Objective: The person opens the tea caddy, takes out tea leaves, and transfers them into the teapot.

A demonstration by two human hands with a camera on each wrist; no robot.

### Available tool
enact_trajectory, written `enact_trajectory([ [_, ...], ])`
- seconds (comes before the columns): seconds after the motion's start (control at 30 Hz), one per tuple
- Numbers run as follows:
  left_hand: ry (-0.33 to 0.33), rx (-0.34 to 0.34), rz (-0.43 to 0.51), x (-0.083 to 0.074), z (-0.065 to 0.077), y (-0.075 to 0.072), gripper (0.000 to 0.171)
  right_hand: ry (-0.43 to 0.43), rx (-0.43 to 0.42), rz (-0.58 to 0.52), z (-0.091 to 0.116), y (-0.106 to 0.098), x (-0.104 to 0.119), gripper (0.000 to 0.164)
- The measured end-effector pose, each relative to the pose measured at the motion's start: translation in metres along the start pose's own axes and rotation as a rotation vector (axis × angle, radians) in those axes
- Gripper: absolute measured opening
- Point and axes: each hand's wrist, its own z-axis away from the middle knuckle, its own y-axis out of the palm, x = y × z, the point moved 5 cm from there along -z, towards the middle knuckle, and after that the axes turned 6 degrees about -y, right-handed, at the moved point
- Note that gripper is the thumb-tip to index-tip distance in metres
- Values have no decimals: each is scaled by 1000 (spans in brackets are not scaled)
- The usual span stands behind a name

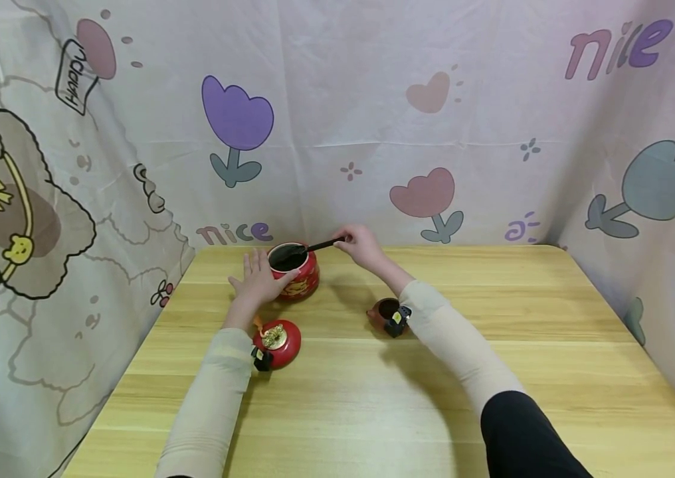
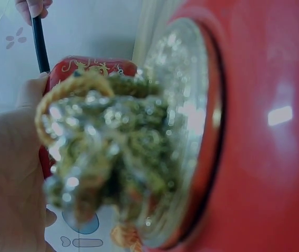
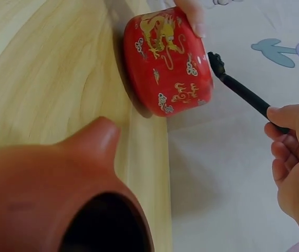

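A red tea jar [image 1: 304, 284] with gold dragon decoration stands uncovered at the table's back left. My left hand [image 1: 257, 287] rests against its near left side, thumb and fingers spread. Above the rim, my right hand [image 1: 363, 248] pinches the handle end of a black tea scoop [image 1: 327, 243]. A dark clump [image 3: 217, 64], looking like tea leaves, sits on the scoop's tip at the mouth. Under my left wrist lies the jar's red lid [image 1: 293, 346] with an ornate gold knob [image 2: 112, 142]. A brown clay teapot [image 3: 39, 194], its top uncovered, stands below my right forearm.
The wooden table [image 1: 337, 411] ends at a patterned cloth [image 1: 337, 86] close behind the jar. Small black devices are on both wrists, near the lid and the teapot. An orange tassel [image 2: 125, 237] hangs beside the lid's knob.
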Motion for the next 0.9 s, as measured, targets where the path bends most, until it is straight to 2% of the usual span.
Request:
enact_trajectory([
  [0.37,-2,8,12,-1,2,-2,120,-24,-50,2,15,-21,6,15],
  [0.67,2,11,22,0,1,-1,119,-83,-86,-24,35,-40,13,13],
  [0.9,4,9,23,1,-1,0,120,-53,-118,-31,59,-53,12,15],
])
